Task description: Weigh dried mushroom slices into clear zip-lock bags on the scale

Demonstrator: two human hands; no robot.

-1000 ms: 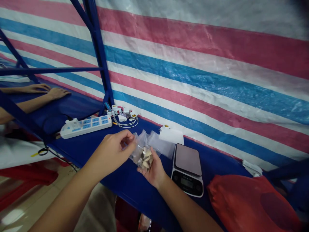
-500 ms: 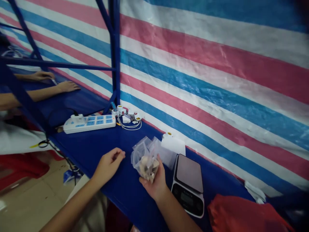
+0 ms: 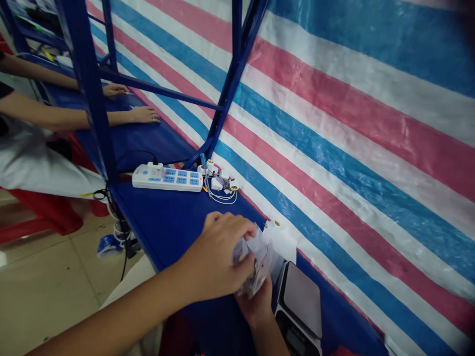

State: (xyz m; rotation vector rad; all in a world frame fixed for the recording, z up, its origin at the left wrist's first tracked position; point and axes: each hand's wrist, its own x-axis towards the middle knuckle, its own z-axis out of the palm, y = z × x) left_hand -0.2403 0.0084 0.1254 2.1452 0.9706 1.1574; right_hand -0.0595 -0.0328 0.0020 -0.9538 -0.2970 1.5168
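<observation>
A clear plastic zip bag (image 3: 260, 269) with small items inside is held upright just left of the digital scale (image 3: 302, 299). From below and the right, my right hand (image 3: 257, 302) grips the bag, partly hidden behind my left hand. Over the near side of the bag reaches my left hand (image 3: 218, 252), its thumb and curled fingers around the bag's upper part. Its fingertips are partly hidden by the plastic. What the small items are I cannot make out. Behind the bag, a white sheet (image 3: 285, 240) lies against the striped wall.
A white power strip (image 3: 168, 179) lies on the blue table (image 3: 148, 207), beside a tangle of white cables and small parts (image 3: 221, 184). A blue metal frame (image 3: 85, 89) rises at the left. Beyond it rest another person's hands (image 3: 144, 114).
My left hand has moved right from the table onto the bag, its fingers now around the plastic. My right hand still holds the bag. The view has swung left.
</observation>
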